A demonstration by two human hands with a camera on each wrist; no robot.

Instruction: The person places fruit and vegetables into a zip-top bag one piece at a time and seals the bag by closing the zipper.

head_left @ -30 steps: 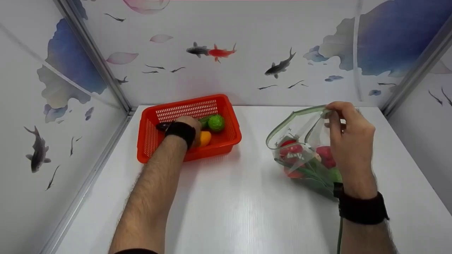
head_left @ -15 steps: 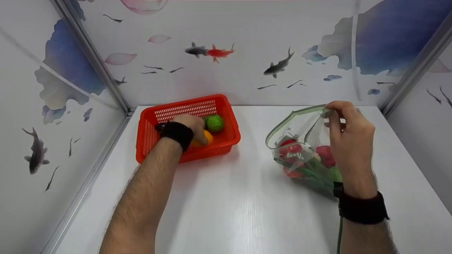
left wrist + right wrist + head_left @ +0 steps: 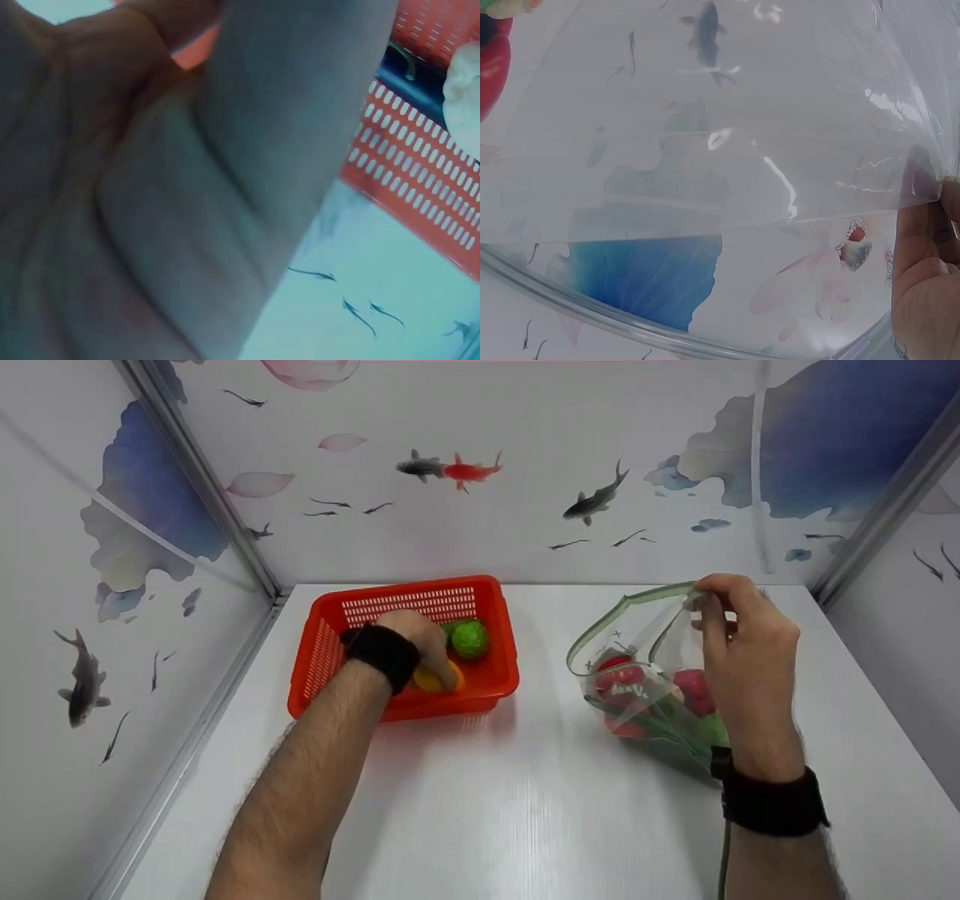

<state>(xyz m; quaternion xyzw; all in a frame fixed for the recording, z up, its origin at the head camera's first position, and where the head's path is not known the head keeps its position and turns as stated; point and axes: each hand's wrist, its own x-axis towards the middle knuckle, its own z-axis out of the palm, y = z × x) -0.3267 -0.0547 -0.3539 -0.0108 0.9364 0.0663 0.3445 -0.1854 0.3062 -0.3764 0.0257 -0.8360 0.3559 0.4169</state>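
My left hand (image 3: 417, 639) reaches down into the red plastic basket (image 3: 504, 660). Its thumb lies bent over a yellow-orange round vegetable (image 3: 427, 681); the other fingers are hidden under the hand. Beside it in the basket is a bumpy green ball-shaped vegetable (image 3: 470, 639). A dark eggplant (image 3: 409, 84) and a whitish lump (image 3: 465, 101) show in the left wrist view. With thumb and fingertips my right hand (image 3: 750, 652) pinches the green-edged rim of a clear bag (image 3: 600, 656), holding its mouth up. Inside the bag are red pieces (image 3: 622, 675) and green ones.
Basket and bag stand apart on a white table (image 3: 517, 787). A white back wall (image 3: 510, 532) with painted fish rises behind them, and side panels flank the table. A green cord (image 3: 724, 855) runs from the bag toward the front edge.
The basket has slid slightly toward me, and its contents with it. My left thumb has come over the yellow-orange vegetable. The right hand and bag have stayed put.
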